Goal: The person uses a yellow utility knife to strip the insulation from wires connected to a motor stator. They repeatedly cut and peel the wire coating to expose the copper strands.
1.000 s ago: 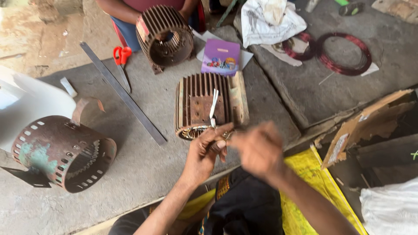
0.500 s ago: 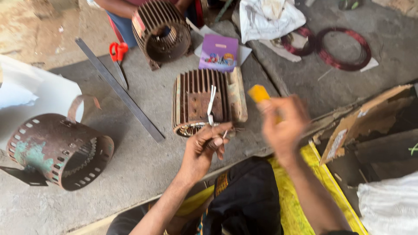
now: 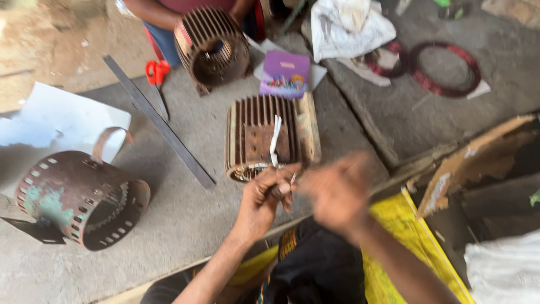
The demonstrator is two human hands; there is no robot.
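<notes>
A finned brown motor housing (image 3: 253, 132) lies on the concrete slab with its open end towards me, and a white strip (image 3: 274, 139) rests on its top. My left hand (image 3: 263, 198) is at that open end, its fingers pinched on a small thin piece that I cannot make out. My right hand (image 3: 337, 191) is just to the right of it, almost touching, and blurred by motion. Nothing shows in its fingers, and I cannot tell its grip.
A rusty perforated cover (image 3: 73, 197) lies at left beside white paper (image 3: 56, 118). A flat metal bar (image 3: 160, 124), red scissors (image 3: 156, 72) and a purple box (image 3: 284, 73) lie beyond. Another person holds a second finned housing (image 3: 211, 45). A red wire coil (image 3: 444, 67) and cardboard (image 3: 478, 160) are at right.
Half a second ago my right hand was raised over the housing with a yellow-handled thing. It has dropped back beside my left hand, which stayed at the housing's open end.
</notes>
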